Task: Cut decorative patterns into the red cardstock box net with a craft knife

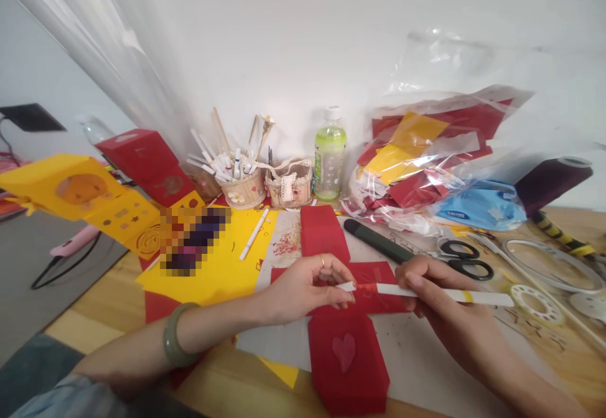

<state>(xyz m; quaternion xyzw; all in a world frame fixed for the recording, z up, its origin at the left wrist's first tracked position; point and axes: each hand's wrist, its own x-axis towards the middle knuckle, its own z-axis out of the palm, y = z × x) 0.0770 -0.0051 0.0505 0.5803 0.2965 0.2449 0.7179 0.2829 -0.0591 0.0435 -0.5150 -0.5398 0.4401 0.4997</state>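
Note:
Between my hands, over a red paper cut-out (pixel 348 355) shaped like a cross, is a slim white marker pen (pixel 483 298) with a yellow band. My right hand (pixel 440 292) is closed round its barrel, which lies nearly level and points left. A small white piece (pixel 346 286), apparently its cap, is pinched in the fingertips of my left hand (pixel 307 285). An orange-red streak shows between the two white parts; I cannot tell whether it is on the pen or the paper. A pink heart (pixel 343 352) marks the cut-out's near flap.
Yellow paper (pixel 213 273) with another white pen (pixel 254 233) lies left. Pen holders (pixel 243 192), a bottle (pixel 330 159) and a plastic bag (pixel 407 165) of paper scraps stand at the wall. A dark green cutter-like tool (pixel 376 241), scissors (pixel 461 259) and tape rolls (pixel 537 304) lie right.

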